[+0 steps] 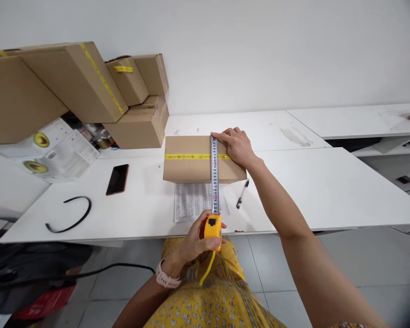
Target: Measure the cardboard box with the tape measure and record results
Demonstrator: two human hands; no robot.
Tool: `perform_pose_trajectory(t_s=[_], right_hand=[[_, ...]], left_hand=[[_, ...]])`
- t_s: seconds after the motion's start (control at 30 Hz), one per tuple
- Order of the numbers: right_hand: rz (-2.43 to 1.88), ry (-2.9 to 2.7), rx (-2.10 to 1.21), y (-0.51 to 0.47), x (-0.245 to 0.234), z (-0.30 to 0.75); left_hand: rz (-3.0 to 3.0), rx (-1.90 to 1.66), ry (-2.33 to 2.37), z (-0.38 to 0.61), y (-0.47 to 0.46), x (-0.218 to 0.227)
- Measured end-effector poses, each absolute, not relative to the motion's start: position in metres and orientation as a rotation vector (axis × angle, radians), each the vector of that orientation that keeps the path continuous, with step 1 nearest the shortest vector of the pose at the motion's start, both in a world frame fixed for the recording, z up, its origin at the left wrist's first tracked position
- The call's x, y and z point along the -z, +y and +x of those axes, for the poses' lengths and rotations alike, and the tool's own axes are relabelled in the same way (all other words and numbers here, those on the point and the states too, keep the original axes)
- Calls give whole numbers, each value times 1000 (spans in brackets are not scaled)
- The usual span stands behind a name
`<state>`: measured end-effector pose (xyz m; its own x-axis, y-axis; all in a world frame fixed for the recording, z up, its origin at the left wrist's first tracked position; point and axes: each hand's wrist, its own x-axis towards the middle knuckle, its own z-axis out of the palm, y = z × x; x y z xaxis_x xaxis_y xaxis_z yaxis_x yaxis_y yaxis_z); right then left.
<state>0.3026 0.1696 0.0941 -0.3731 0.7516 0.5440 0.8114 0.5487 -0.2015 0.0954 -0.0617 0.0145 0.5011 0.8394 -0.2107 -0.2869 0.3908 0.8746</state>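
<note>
Our left hand (195, 241) is wrapped around a yellow tape measure (210, 233), near the table's near edge. Its long metal strip (215, 182) is pulled out and goes across the top of a brown box (187, 169). Our right hand (238, 146) is on the far right part of the box, with a fingertip at the strip's far end; we cannot tell if it pinches the strip. The box sits on the white table (304, 191) in front of us. We see printed paper (191, 202) on its near side and a pen (242, 195) by its near right corner. To the left lie a phone (117, 179) and a black curved band (88, 210). More brown boxes (133, 132) are piled far left.
</note>
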Motion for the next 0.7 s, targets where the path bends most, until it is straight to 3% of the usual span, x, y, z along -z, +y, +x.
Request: perform_pose_trajectory(t_s=[0.7], right_hand=[[-1286,-2170,74,162,-100,301]], left_hand=[[938,-780,717,93,-61,-6]])
